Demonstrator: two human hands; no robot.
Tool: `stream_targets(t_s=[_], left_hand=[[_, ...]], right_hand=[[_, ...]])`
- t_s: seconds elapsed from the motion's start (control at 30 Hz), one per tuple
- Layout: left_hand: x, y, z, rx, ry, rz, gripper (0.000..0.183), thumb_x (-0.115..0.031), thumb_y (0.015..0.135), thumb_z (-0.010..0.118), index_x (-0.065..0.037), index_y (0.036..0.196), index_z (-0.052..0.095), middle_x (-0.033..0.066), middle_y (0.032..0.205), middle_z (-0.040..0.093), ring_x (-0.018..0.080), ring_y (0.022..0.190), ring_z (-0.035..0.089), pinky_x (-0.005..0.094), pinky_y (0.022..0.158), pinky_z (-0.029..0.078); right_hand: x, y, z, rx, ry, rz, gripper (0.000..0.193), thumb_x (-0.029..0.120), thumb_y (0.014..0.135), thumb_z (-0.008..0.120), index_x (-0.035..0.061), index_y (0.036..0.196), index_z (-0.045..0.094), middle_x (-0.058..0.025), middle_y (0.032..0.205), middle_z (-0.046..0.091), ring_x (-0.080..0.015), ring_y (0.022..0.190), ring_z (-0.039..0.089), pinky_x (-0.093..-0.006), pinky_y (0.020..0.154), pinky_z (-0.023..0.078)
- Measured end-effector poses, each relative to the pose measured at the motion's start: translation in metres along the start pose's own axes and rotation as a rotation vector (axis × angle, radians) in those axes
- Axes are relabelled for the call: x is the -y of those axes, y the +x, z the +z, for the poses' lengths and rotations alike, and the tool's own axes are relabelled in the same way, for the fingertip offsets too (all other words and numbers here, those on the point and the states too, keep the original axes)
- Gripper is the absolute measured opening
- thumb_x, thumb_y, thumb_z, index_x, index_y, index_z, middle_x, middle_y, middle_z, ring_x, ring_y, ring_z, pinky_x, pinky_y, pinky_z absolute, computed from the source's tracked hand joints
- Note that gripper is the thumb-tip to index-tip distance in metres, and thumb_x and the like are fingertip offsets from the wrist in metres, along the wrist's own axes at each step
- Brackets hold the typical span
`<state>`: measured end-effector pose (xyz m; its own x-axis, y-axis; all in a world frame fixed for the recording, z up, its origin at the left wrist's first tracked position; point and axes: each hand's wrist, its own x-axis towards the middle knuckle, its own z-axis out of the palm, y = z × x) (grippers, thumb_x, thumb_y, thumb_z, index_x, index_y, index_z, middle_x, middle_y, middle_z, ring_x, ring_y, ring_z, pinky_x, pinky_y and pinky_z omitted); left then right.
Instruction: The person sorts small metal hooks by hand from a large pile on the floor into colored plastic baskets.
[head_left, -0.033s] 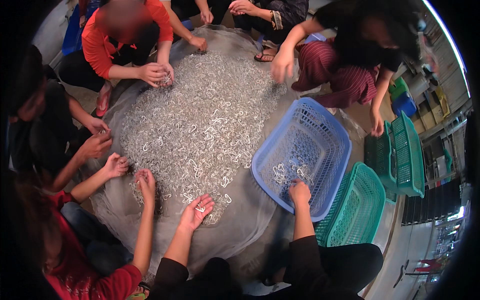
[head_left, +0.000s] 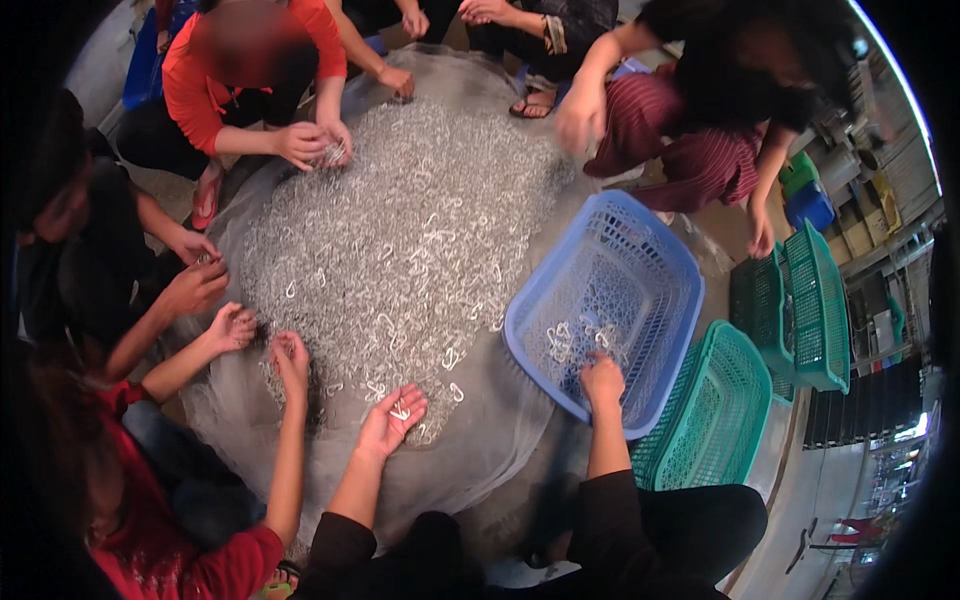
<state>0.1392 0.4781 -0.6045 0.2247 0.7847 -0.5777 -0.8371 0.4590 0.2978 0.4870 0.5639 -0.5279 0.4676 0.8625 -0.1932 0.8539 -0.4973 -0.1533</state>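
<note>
My left hand (head_left: 392, 422) is palm up at the near edge of a broad heap of small metal clips (head_left: 420, 240). The clips are silvery and loop-shaped, like little snap hooks. A few of them (head_left: 401, 410) lie in its cupped fingers. My right hand (head_left: 602, 381) reaches over the near rim of a blue plastic basket (head_left: 672, 350), back of the hand up. Its index finger stretches toward a small cluster of clips (head_left: 562, 343) on the basket floor. Nothing shows in this hand, though its palm is hidden.
The heap lies on a pale translucent sheet (head_left: 480, 462). Green baskets (head_left: 725, 420) stand right of the blue one, with more green baskets (head_left: 820, 305) beyond. Several people crouch around the heap; a red-sleeved co-worker's hands (head_left: 290, 362) are close to my left hand.
My right hand has risen slightly in the basket and its index finger now looks more extended. A co-worker's blurred hand at the far right shifts slightly. My left hand hardly moves.
</note>
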Motion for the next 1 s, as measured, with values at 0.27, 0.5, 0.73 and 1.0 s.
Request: stream_targets(t_s=[0.27,0.5,0.73,1.0], left_hand=[[-0.029,0.005,-0.023,-0.118,0.179,0.084,0.024,-0.022,0.088,0.051,-0.001,0.097,0.056,0.0022,0.077,0.059,0.0126,0.066,0.056,0.0267,0.058,0.049],[-0.019,0.028,-0.01,-0.35,1.219,0.557,0.012,-0.02,0.077,0.062,-0.008,0.077,0.064,0.0026,0.067,0.061,0.0141,0.059,0.055,0.0278,0.056,0.045],[-0.002,0.049,0.021,-0.293,1.956,0.776,0.014,-0.024,0.072,0.067,-0.012,0.077,0.062,0.0085,0.063,0.06,0.0275,0.06,0.058,0.0364,0.054,0.045],[-0.037,0.032,0.017,-0.077,0.924,0.141,0.013,-0.017,0.08,0.063,-0.006,0.087,0.059,-0.0018,0.064,0.053,0.0094,0.05,0.046,0.025,0.047,0.037]], right_hand=[[0.109,-0.074,-0.068,-0.148,0.757,-0.55,0.017,0.017,0.083,0.054,0.0125,0.098,0.061,-0.0089,0.062,0.058,-0.0171,0.053,0.055,-0.0286,0.055,0.044],[0.118,-0.079,0.077,0.423,0.531,-0.515,0.024,0.027,0.077,0.061,0.0096,0.094,0.063,-0.0118,0.076,0.063,-0.0242,0.078,0.062,-0.034,0.069,0.047],[0.126,-0.089,0.116,0.331,0.129,-0.272,0.025,0.03,0.071,0.067,0.011,0.087,0.065,-0.0089,0.08,0.065,-0.0251,0.082,0.061,-0.0366,0.073,0.046],[0.088,-0.057,0.142,0.707,0.788,-0.047,0.024,0.014,0.065,0.073,0.0041,0.085,0.062,-0.0044,0.08,0.062,-0.009,0.071,0.053,-0.0247,0.064,0.043]])
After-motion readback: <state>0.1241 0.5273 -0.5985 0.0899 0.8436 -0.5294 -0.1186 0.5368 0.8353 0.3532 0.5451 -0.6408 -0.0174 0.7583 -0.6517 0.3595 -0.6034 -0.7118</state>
